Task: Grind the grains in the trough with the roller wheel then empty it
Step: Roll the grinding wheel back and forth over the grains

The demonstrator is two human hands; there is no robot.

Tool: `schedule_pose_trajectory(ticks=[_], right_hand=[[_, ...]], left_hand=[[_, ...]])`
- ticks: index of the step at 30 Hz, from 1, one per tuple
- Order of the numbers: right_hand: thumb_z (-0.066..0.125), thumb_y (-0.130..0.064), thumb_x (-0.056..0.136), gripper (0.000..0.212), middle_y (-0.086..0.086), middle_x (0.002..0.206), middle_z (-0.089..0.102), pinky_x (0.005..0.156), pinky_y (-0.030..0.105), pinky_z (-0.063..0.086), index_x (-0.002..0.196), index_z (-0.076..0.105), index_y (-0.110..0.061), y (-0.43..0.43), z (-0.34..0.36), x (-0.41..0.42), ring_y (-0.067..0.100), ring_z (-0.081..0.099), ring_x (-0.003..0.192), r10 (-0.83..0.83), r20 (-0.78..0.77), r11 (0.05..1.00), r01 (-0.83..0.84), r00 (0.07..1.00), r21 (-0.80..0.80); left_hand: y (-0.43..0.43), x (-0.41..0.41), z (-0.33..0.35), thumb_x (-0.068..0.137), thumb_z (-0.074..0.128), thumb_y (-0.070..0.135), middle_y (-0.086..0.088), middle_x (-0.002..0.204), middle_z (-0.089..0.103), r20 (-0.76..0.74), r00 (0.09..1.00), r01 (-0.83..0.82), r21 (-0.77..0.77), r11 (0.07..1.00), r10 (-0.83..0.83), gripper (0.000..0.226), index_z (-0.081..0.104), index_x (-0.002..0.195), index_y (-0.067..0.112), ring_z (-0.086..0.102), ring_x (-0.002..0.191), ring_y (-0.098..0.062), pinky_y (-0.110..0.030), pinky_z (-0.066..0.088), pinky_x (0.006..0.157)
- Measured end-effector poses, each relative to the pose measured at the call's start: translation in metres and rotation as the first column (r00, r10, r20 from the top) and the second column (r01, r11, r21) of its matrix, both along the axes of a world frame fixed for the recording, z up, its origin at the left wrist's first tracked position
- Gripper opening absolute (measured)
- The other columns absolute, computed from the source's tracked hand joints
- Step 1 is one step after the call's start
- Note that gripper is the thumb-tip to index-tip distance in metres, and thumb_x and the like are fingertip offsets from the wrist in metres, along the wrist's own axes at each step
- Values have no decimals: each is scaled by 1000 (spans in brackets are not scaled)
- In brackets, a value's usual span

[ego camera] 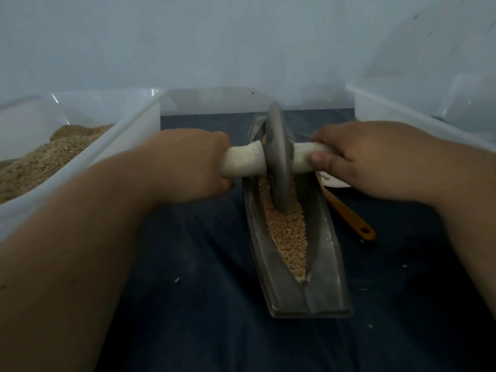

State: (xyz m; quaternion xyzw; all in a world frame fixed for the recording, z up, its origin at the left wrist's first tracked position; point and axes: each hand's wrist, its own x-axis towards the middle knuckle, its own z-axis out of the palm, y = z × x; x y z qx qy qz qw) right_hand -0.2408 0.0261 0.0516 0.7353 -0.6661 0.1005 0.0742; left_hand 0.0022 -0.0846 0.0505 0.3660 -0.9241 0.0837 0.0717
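Both hands are wrapped round the pale handle (243, 162) that runs through the roller wheel (277, 154). The left hand (193, 165) grips one end in a full fist. The right hand (357, 159) grips the other end, thumb tucked underneath. The grey disc stands upright between the two grips, and its lower edge is sunk into the grains (288, 232) about midway along the metal trough (322, 264). The trough lies lengthwise on the dark surface (201, 264), running from under the grips back toward the person.

The grains on the near side of the grips look coarse and whole, so I'd judge the grinding far from finished.

To do this stroke well, both grips should press down equally so the handle stays level and the disc doesn't lean against one wall. The push and pull should run along the groove. Neither hand holds the trough, so a sideways shove could skid it. Easing off before the narrow near tip should stop grains spilling over the lip, and a few are already scattered on the surface.

Just past the right grip lie an orange-handled tool (349, 216) and, partly hidden under that hand, a white dish (335, 183). Outside the left grip stands a clear bin (128, 135) holding brown meal (40, 162). It is probably where the trough gets emptied, but I can't be sure.
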Motion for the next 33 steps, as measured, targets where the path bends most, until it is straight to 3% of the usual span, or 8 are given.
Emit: schedule_pose_trajectory(ticks=[4, 7, 11, 16, 19, 22, 26, 33], right_hand=[[12, -85, 69, 61, -27, 90, 60, 69, 15, 35, 116, 43, -63, 22, 19, 2, -9, 53, 84, 48, 54, 973, -59, 997, 223], [23, -89, 71, 45, -49, 101, 50, 70, 10, 32, 113, 36, -77, 29, 26, 1, -29, 42, 93, 103, 123, 943, -136, 987, 304], [25, -84, 57, 53, -45, 87, 51, 68, 6, 30, 109, 33, -82, 20, 20, 0, -29, 43, 88, 55, 123, 958, -88, 991, 274], [41, -54, 94, 50, -5, 130, 59, 84, 33, 38, 143, 34, -50, -11, -15, -8, 17, 54, 113, -50, 107, 997, 56, 993, -50], [39, -51, 97, 49, 4, 116, 64, 85, 39, 40, 145, 38, -42, -25, -23, -7, 28, 57, 108, -101, -16, 966, 94, 995, -241], [34, -56, 92, 55, 3, 109, 63, 86, 42, 42, 144, 42, -38, -26, -21, -5, 29, 57, 106, -88, -5, 962, 83, 996, -261], [31, -65, 85, 56, -9, 124, 60, 82, 35, 39, 138, 40, -51, -13, -9, -5, 16, 54, 110, -74, 74, 995, 79, 995, -66], [18, -83, 58, 64, -31, 88, 59, 67, 14, 31, 110, 49, -66, 26, 25, 8, -11, 52, 84, 10, 119, 978, -34, 993, 206]], left_hand=[[12, 11, 15, 63, 65, 59, 10, 69, 63, 75, 996, 31, 308, 951, -56, 32, 57, 76, 32, 58, 64, -2, -21, 35, 53], [18, 14, 19, 60, 64, 59, 27, 77, 62, 88, 991, 55, 387, 920, -96, 31, 60, 77, 34, 58, 68, 7, -18, 35, 53], [10, 7, 8, 64, 67, 47, 8, 69, 59, 26, 999, 29, 191, 981, -35, 24, 57, 80, 33, 55, 62, -5, -26, 43, 57], [-6, -21, -20, 74, 56, 41, 4, 81, 53, -161, 981, -157, -314, 936, 110, 17, 47, 83, 29, 52, 83, -27, -40, 35, 81], [-14, -29, -28, 78, 59, 40, -7, 103, 58, -192, 964, -239, -340, 909, 182, 36, 56, 108, 20, 52, 99, -34, -44, 36, 90], [-18, -26, -27, 80, 60, 38, -5, 95, 59, -240, 962, -201, -287, 937, 133, 28, 54, 100, 20, 53, 83, -29, -37, 38, 70], [-12, -16, -17, 78, 59, 45, 7, 75, 52, -138, 985, -124, -168, 978, 101, 22, 48, 86, 27, 49, 66, -18, -31, 38, 58], [16, 8, 14, 65, 65, 46, 13, 70, 63, 91, 996, -13, 364, 931, -22, 20, 55, 71, 30, 59, 64, 0, -21, 36, 53]])
